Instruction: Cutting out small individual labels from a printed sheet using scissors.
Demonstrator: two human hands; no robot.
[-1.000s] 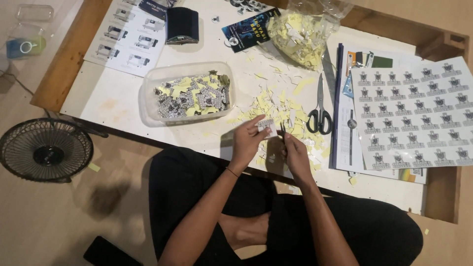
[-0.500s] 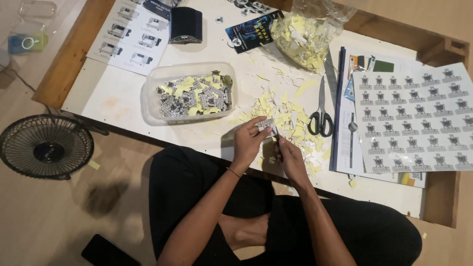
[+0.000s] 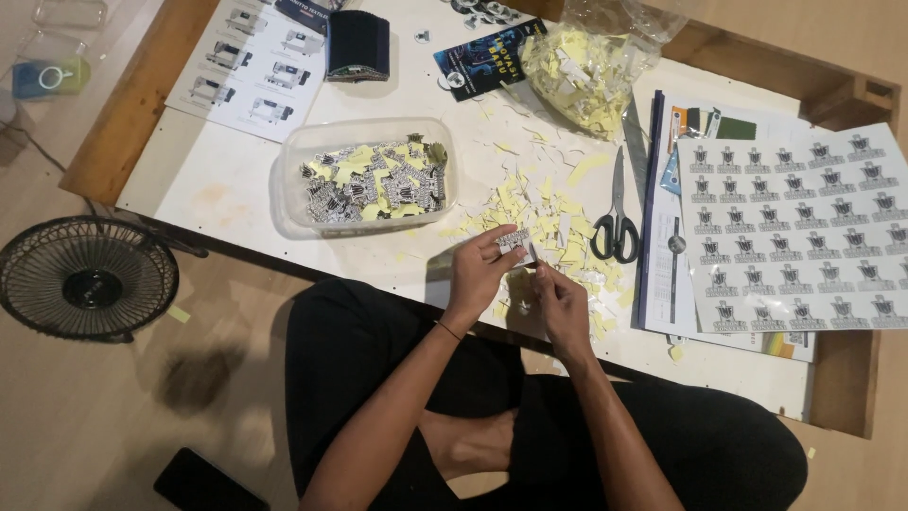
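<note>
A person sits cross-legged at a low white table [image 3: 236, 180]. On the right lies a big sticker sheet [image 3: 804, 227] with rows of small dark pictures. Far left of the hands stands a clear plastic tub [image 3: 364, 175] full of cut stickers. Black scissors [image 3: 615, 213] lie between the paper scraps [image 3: 558, 213] and the sheet.

The left hand [image 3: 478, 274] pinches a small cut sticker [image 3: 515, 241] above the near table edge. The right hand [image 3: 558, 298] has moved up close since a moment ago, its fingertips now picking at the sticker's lower edge. It looks like the backing is being peeled off.
</note>
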